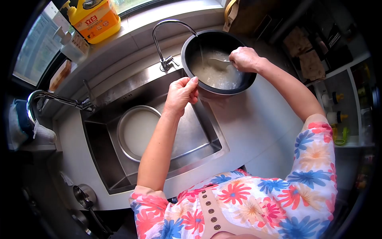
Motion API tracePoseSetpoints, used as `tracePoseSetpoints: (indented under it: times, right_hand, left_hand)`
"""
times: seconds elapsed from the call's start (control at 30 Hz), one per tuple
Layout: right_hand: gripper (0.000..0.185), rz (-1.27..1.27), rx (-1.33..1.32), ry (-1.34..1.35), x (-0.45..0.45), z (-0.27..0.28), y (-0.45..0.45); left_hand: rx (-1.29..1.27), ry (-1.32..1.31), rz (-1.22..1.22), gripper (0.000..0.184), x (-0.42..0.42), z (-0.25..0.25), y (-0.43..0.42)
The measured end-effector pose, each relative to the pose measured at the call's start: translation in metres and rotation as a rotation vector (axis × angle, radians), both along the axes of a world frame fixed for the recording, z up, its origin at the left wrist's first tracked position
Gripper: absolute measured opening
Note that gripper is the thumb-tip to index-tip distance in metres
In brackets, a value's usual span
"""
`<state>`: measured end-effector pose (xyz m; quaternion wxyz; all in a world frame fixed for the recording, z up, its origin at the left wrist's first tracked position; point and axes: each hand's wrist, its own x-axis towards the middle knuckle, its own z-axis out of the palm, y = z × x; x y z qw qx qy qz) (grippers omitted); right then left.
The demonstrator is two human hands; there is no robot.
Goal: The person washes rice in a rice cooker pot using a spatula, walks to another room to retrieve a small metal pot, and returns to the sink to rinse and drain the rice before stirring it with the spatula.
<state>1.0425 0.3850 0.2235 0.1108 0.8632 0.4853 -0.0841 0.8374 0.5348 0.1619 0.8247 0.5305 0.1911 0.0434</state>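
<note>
A dark-lined rice cooker pot (215, 39) stands at the sink's right back corner. Cloudy water (221, 79), with what looks like rice in it, fills the lower part. My right hand (247, 59) is closed on the handle of a pale spoon (219, 63), its bowl dipping into the liquid. At the pot's near left rim, my left hand (182, 95) has its fingers curled and thumb on the edge, gripping it. A thin stream runs into the pot from a slim curved faucet (157, 38).
In the steel sink (199, 149) sits a round metal basin (123, 149) of whitish liquid. A larger faucet (59, 98) stands left. On the sill are a yellow detergent jug (97, 24) and a pump bottle (75, 47). A ladle (84, 196) lies at lower left.
</note>
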Motion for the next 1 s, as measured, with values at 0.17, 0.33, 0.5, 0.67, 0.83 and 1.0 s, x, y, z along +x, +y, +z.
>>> tracePoseSetpoints:
  times: [0.17, 0.33, 0.5, 0.67, 0.83, 1.0]
  right_hand:
    - [0.018, -0.061, 0.127, -0.042, 0.004, 0.025, -0.002]
    - [0.021, -0.01, 0.05, -0.044, 0.001, -0.005, 0.006]
    - [0.021, 0.091, 0.095, 0.235, -0.022, -0.009, 0.004]
    - [0.02, 0.168, -0.015, 0.432, -0.029, 0.005, -0.002]
    - [0.018, 0.073, -0.014, 0.575, -0.03, 0.041, -0.008]
    - [0.019, 0.104, -0.091, 0.394, -0.024, 0.019, -0.006]
  left_hand:
    - [0.014, -0.004, 0.013, 0.027, -0.002, 0.0, -0.001]
    - [0.002, 0.006, 0.034, 0.027, -0.001, 0.002, -0.002]
    - [0.002, 0.007, 0.018, 0.026, -0.001, 0.001, -0.001]
    - [0.004, 0.007, 0.015, 0.025, -0.002, 0.0, -0.001]
    - [0.003, -0.007, 0.013, 0.024, -0.001, -0.001, -0.001]
    - [-0.008, -0.008, 0.013, 0.025, -0.002, 0.0, -0.001]
